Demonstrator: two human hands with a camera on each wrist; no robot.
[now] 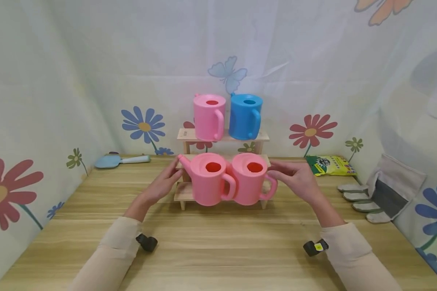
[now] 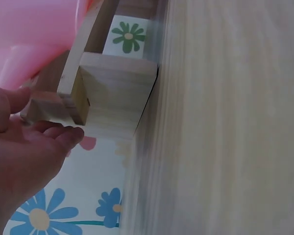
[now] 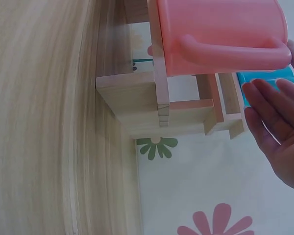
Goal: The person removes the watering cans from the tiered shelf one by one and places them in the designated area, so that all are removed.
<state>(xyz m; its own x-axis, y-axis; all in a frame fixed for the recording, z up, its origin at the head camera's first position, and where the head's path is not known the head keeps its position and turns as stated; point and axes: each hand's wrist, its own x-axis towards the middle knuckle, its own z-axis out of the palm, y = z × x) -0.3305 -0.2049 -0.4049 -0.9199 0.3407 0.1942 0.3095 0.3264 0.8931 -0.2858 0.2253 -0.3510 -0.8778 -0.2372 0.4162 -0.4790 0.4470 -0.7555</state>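
A stepped wooden plant stand (image 1: 183,193) holds several watering cans. Two pink ones, a left watering can (image 1: 207,190) and a right watering can (image 1: 245,188), stand side by side on its lowest step. Higher up are another pink watering can (image 1: 204,121) and a blue watering can (image 1: 240,121). My left hand (image 1: 163,184) grips the end of a step, thumb above and fingers beneath in the left wrist view, beside the left can's spout. Beyond the right can's handle (image 3: 235,56), my right hand (image 3: 279,117) has straight fingers, near the stand's right end.
A light-blue trowel (image 1: 120,161) lies at the back left of the wooden table (image 1: 218,250). Toward the back right are a green and yellow packet (image 1: 329,165) and a grey work glove (image 1: 386,194). A flower-printed curtain (image 1: 153,60) encloses the table.
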